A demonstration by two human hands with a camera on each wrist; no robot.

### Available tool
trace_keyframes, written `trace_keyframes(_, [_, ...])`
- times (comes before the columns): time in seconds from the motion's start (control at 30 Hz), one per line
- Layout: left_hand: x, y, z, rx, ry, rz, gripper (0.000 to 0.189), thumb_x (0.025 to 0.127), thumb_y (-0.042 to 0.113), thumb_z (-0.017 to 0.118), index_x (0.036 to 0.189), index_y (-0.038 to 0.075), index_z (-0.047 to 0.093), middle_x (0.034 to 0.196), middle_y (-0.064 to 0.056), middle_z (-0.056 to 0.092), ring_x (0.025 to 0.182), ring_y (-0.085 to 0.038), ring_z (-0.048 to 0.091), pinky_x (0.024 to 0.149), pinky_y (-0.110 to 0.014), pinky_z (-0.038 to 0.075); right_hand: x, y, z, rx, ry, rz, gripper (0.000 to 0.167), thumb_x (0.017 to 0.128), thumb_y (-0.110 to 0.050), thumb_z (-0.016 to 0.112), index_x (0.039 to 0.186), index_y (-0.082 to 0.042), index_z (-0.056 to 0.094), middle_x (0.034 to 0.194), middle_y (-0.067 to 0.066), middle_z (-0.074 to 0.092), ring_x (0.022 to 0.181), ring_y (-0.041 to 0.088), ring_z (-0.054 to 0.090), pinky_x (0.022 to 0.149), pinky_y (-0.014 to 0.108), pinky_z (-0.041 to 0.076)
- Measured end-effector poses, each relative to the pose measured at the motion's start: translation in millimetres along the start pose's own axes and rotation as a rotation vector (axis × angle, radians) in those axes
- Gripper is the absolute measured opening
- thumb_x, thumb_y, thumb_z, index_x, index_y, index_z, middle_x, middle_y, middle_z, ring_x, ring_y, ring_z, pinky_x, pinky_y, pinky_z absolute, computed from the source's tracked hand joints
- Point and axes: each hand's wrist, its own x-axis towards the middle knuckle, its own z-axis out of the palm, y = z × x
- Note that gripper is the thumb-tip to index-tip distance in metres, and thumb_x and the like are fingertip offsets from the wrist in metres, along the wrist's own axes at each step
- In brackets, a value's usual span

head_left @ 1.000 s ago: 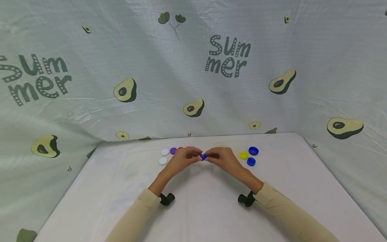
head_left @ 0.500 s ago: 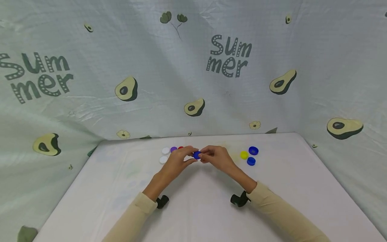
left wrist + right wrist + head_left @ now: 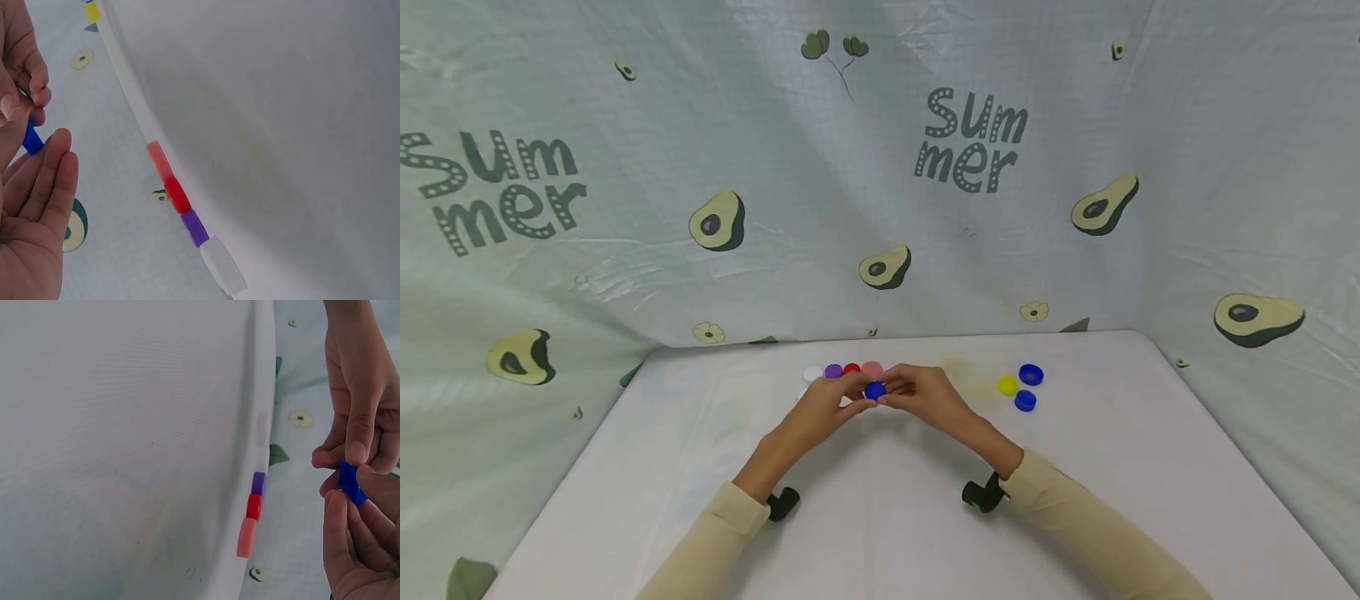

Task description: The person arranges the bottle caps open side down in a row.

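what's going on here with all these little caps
A person is holding a blue cap between the left hand and right hand, raised above a white table. Beyond the hands, from left to right, sit a white cap, a purple cap, a red cap and a pink cap. Farther right lie a yellow cap and two other blue caps.

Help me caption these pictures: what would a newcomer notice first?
Probably the blue cap, held in the middle between the left hand and right hand. Next come a yellow cap and two more blue caps grouped to the right on the white table. Behind everything hangs a pale, avocado-print backdrop.
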Motion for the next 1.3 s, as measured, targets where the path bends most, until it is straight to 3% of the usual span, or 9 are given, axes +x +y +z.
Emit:
trace_keyframes(0.2, [-2.7,-6.8,-12.5,-0.014,-0.001,0.003,0.033,0.091,0.012,0.077,0.122,0.005,0.072,0.101,-0.004,0.077,0.088,-0.016,0.074,0.079,-0.035,0.061,12.9,-2,10,-0.045,0.002,-0.014,0.029,0.09,-0.015,0.08,0.117,-0.008,0.073,0.103,0.003,0.076,0.093,0.016,0.073,0.083,0.025,0.059])
trace_keyframes(0.43, [-2.9,-17.9,-25.5,-0.035,0.047,-0.015,0.033,0.087,0.009,0.079,0.119,0.0,0.074,0.101,-0.009,0.077,0.086,-0.019,0.075,0.079,-0.035,0.061,35.2,-7,18,-0.064,-0.001,-0.046,0.022,0.089,-0.014,0.081,0.109,-0.007,0.076,0.1,0.003,0.076,0.087,0.012,0.071,0.076,0.021,0.058])
trace_keyframes(0.7, [-6.4,-31.9,-30.7,-0.127,0.102,-0.104,0.03,0.084,0.004,0.08,0.113,-0.001,0.074,0.107,-0.011,0.076,0.09,-0.023,0.074,0.08,-0.031,0.06,52.8,-6,32,-0.084,-0.014,-0.026,0.021,0.088,-0.014,0.081,0.107,-0.006,0.077,0.098,0.005,0.076,0.085,0.012,0.072,0.072,0.019,0.057])
trace_keyframes(0.97, [-10.2,-39.1,-27.7,-0.148,0.056,-0.128,0.03,0.085,-0.006,0.077,0.114,-0.009,0.07,0.113,-0.023,0.072,0.094,-0.033,0.073,0.083,-0.035,0.06,58.8,-2,47,-0.057,-0.024,0.035,0.018,0.086,-0.009,0.082,0.102,-0.002,0.076,0.094,0.007,0.077,0.085,0.014,0.073,0.072,0.019,0.057])
trace_keyframes(1.3, [-6.4,-52.4,-32.0,-0.098,-0.027,-0.177,0.025,0.086,-0.004,0.077,0.111,-0.005,0.073,0.108,-0.019,0.074,0.093,-0.029,0.072,0.08,-0.034,0.06,66.8,1,56,-0.144,-0.062,0.035,0.017,0.087,-0.009,0.081,0.102,-0.002,0.076,0.093,0.007,0.078,0.084,0.013,0.074,0.068,0.017,0.055])
